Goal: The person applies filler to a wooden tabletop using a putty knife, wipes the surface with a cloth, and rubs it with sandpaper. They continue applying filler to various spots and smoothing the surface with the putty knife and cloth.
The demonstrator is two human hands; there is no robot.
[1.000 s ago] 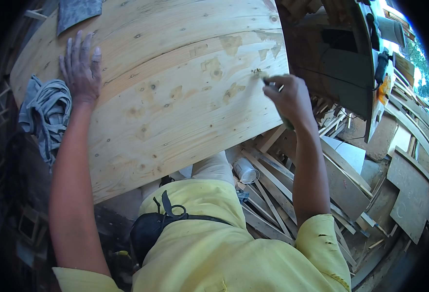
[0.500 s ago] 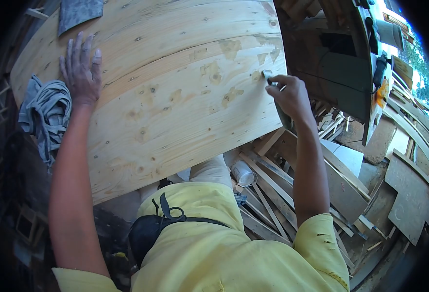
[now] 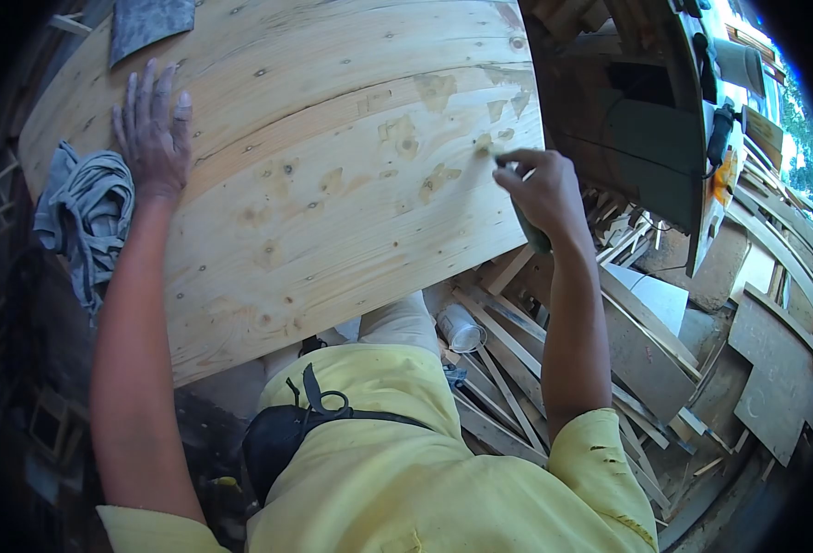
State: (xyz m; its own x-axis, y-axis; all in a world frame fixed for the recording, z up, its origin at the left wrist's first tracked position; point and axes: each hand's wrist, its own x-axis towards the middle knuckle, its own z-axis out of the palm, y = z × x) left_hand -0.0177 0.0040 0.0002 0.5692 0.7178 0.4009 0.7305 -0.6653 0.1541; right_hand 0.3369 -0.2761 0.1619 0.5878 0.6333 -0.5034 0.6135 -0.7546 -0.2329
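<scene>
A pale wooden panel with knots and several filler-like patches spreads in front of me. My left hand lies flat on its left part with the fingers apart, beside a crumpled grey cloth. Near the panel's right edge, my right hand is closed round a dark-handled tool. The tool's working end is mostly hidden by the fingers, close to a darker patch on the wood.
A curved grey sheet rests on the panel's upper left. Below the right edge are a white bucket and scattered wood strips. A dark machine-like table stands at the upper right.
My right hand has moved slightly down and toward me with the tool, whose pale tip no longer shows. My left hand stays on the panel.
</scene>
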